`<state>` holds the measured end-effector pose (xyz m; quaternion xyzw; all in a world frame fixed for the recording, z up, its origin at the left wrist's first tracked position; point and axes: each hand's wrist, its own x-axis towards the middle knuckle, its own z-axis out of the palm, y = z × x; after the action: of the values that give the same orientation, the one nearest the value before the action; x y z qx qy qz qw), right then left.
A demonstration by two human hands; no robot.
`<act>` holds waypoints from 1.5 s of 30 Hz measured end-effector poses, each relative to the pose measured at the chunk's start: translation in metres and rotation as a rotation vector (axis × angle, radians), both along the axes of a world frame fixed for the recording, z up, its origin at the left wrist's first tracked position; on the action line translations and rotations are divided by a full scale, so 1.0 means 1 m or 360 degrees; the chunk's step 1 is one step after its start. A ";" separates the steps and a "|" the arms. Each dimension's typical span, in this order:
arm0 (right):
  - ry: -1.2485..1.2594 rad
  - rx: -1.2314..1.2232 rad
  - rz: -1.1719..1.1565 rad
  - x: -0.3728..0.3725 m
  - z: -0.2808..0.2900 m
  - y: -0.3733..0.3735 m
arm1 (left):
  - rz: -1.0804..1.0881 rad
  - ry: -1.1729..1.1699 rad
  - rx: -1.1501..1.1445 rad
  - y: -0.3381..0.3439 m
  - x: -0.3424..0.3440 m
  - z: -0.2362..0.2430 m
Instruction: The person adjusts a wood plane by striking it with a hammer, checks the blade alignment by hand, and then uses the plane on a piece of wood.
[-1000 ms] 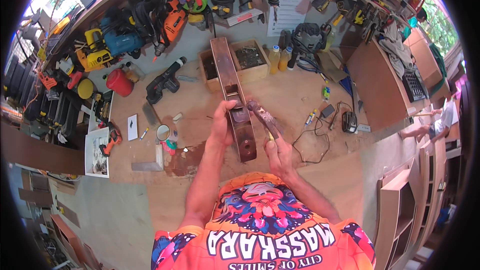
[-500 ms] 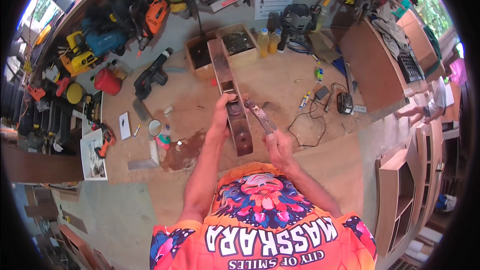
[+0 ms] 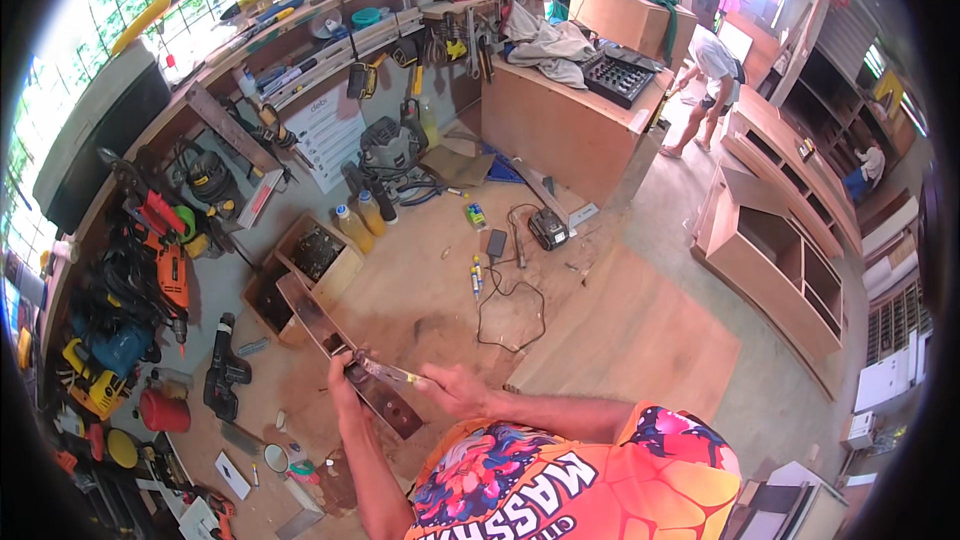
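Note:
My left hand [image 3: 343,380] grips a long dark-brown wooden hand plane [image 3: 392,408] near its middle, at the throat opening. The plane slants over the bench, its far end by a divided wooden box [image 3: 335,265] and its near end close to my shirt. My right hand [image 3: 462,391] is closed round a slim, worn tool that looks like a hammer [image 3: 392,370]. Its far end lies over the plane, close to my left fingers; whether it touches the plane I cannot tell.
On the bench [image 3: 440,290] are a cordless tool [image 3: 226,370], two yellow-liquid bottles [image 3: 353,228], a battery charger [image 3: 548,228] with a looped cord, and a round mirror [image 3: 277,458]. Power tools hang at left. Beyond a wooden cabinet [image 3: 560,130], a person [image 3: 715,70] stands bent forward.
The view has swung to the right, bringing in more of the workshop floor and the people. Both hands keep their holds, and the right-hand tool now lies closer across the plane.

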<state>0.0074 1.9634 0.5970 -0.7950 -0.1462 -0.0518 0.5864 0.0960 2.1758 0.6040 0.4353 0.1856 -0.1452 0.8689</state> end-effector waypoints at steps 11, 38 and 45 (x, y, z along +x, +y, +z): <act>-0.0077 -0.0046 0.0108 0.007 -0.003 -0.007 | -0.0052 -0.0152 0.0105 -0.012 0.013 0.024; -0.0695 -0.0213 0.0171 -0.015 0.000 -0.019 | 0.0162 -0.0562 0.0072 0.013 0.020 0.083; -0.0594 -0.0152 0.0197 -0.031 0.024 -0.014 | 0.0298 -0.0655 0.0159 0.035 0.031 0.097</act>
<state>-0.0235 1.9493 0.6211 -0.7880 -0.3032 -0.1549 0.5129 0.1268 2.2110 0.7005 0.4790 0.0511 0.0372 0.8755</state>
